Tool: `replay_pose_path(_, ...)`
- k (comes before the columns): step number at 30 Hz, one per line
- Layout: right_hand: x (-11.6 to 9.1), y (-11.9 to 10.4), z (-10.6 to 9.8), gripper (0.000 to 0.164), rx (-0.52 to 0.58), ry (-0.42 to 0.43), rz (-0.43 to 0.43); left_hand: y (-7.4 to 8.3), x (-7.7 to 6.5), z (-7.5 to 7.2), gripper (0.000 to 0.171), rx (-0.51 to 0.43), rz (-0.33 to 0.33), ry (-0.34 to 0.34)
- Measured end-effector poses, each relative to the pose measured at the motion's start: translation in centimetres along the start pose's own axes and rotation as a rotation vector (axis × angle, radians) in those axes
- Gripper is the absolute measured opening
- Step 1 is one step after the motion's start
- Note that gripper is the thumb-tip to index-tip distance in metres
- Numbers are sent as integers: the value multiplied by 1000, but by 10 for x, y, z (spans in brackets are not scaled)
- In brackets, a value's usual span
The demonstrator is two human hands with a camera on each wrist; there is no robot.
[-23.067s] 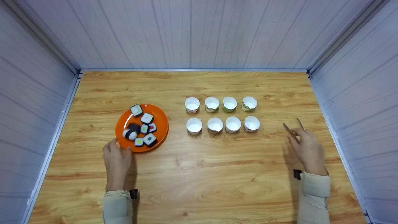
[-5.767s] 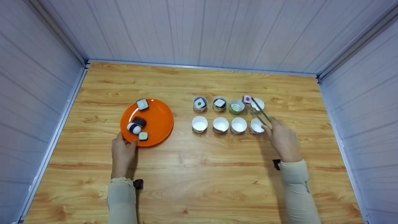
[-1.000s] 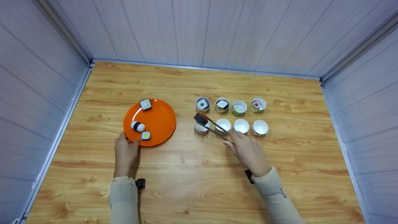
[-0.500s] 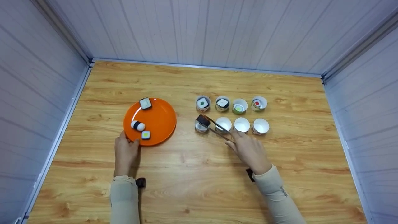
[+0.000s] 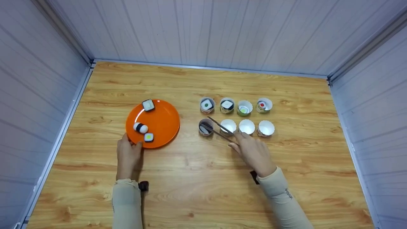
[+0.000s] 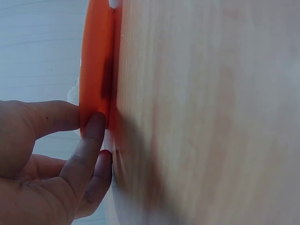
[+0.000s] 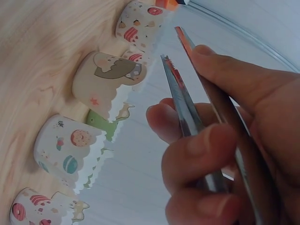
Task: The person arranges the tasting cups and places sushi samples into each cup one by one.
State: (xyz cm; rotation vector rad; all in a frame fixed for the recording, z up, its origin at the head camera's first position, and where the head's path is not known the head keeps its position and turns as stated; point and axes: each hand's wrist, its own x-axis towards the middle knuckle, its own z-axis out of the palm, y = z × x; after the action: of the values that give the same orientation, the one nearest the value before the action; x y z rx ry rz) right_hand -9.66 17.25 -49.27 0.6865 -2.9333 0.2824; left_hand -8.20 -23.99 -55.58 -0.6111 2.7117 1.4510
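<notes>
My left hand (image 5: 128,154) pinches the near-left rim of an orange plate (image 5: 162,127), thumb and fingers on its edge in the left wrist view. A white sushi roll (image 5: 148,105), a rice ball with a black band (image 5: 141,128) and a yellow-centred roll (image 5: 148,137) lie on that plate. My right hand (image 5: 254,152) holds metal tweezers (image 7: 187,112), their tips spread apart with nothing between them. The tips hover over the front-left paper cup (image 5: 206,133), where a dark sushi piece (image 5: 205,126) sits, partly hidden by one tip.
Two rows of paper cups stand right of the plate. The back row holds a green-centred roll (image 5: 206,104), a white roll (image 5: 227,105), a yellow-green-centred roll (image 5: 244,109) and a red-centred roll (image 5: 261,105). Three front cups, including the far-right cup (image 5: 266,128), show bare white insides.
The dark sushi piece left the tweezers and dropped into the front-left cup; the tweezer tips spread. Over the longer span, several pieces went from plate to cups. The left hand stays at the rim.
</notes>
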Motion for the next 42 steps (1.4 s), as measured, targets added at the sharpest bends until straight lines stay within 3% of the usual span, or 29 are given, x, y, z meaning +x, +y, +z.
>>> replay_pose_path(10, 19, -24, 6, 40, 49, -21, -48, 1, 1, -1, 45, -5, -45, -30)
replay_pose_path(19, 53, -73, 19, 43, 93, -60, -114, 2, 1, -2, 53, 25, -18, -26)
replay_pose_path(24, 74, -103, 30, 48, 83, -106, -171, 0, 2, -2, 46, 14, -2, -24)
replay_pose_path(28, 87, -125, 44, 44, 70, -163, -164, -1, 3, -1, 40, 6, 8, -15)
replay_pose_path(32, 95, -141, 56, 40, 65, -202, -153, 1, 2, -1, 43, 2, -24, -17)
replay_pose_path(42, 106, -156, 71, 38, 44, -262, -139, 2, 0, 0, 45, -23, -58, -25)
